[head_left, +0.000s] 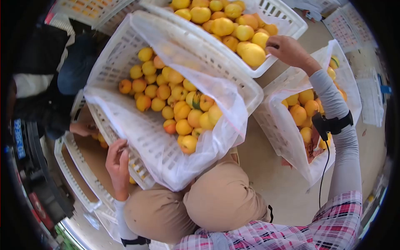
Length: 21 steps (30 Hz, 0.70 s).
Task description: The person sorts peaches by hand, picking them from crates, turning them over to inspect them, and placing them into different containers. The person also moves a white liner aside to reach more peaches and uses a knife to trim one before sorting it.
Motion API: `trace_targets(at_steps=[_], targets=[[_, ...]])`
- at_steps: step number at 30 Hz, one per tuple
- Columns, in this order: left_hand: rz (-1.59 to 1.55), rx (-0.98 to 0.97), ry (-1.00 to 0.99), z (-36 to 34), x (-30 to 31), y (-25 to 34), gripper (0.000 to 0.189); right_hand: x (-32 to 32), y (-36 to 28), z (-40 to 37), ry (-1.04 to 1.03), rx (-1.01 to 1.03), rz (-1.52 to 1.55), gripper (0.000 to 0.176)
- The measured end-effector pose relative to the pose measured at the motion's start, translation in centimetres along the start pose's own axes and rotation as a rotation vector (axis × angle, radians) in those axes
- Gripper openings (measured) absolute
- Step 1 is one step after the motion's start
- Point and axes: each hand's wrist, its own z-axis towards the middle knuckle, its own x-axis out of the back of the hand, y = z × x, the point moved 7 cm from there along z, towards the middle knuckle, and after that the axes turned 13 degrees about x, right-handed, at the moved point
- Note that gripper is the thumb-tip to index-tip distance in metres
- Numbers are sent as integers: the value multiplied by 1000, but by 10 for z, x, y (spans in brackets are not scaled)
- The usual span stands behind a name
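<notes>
A white slatted crate point(112, 54), lined with a thin white net sheet point(225, 96), stands tilted before my knees with many yellow-orange fruits point(182, 110) inside. My left hand point(118, 166) is beside its left front edge, fingers bent, thumb and forefinger apart, nothing seen between them. My right hand point(287, 50) reaches to the right end of the upper crate point(291, 23), its fingers curled beside a large yellow fruit point(253, 55). Whether those fingers hold anything is hidden.
Another lined crate point(271, 121) with fruits and some red-brown scraps stands at the right. At the left a co-worker's hand point(83, 128) is near a lower crate point(79, 166) holding a few fruits. Further crates point(368, 96) are at the far right.
</notes>
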Motion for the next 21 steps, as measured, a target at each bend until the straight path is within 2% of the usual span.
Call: trace_targets(at_steps=[1, 4, 5, 7, 8, 10, 11, 12, 14, 15, 16, 18, 21], targets=[[213, -148, -21, 1, -5, 19, 24, 0, 1, 1, 23, 1, 0, 21], [351, -362, -155, 7, -29, 49, 28, -2, 2, 2, -69, -36, 17, 25], [340, -344, -145, 11, -35, 53, 28, -2, -10, 6, -87, -21, 13, 25], [346, -433, -282, 11, -56, 63, 27, 8, -42, 10, 14, -26, 210, 24], [331, -424, -277, 11, -53, 60, 27, 14, -69, 13, 73, 48, 192, 23], [586, -282, -578, 7, -68, 32, 23, 10, -123, 24, -34, 161, 335, 25], [571, -285, -582, 6, -65, 24, 23, 6, -157, 27, -100, 146, 489, 23], [568, -350, -547, 2, -60, 16, 21, -6, -187, 29, -73, 148, 701, 19], [547, -410, -508, -7, -53, 11, 18, -34, -239, 36, -316, 226, 731, 24], [445, -387, -446, -10, -44, 14, 18, -57, -253, 36, -426, 293, 636, 21], [343, -362, -383, -12, -36, 14, 17, -84, -256, 35, -515, 300, 442, 26], [256, -342, -341, -19, -28, 8, 17, -130, -242, 28, -670, 370, -157, 37], [143, -332, -302, -21, -16, -5, 19, -162, -220, 19, -787, 299, -354, 47]])
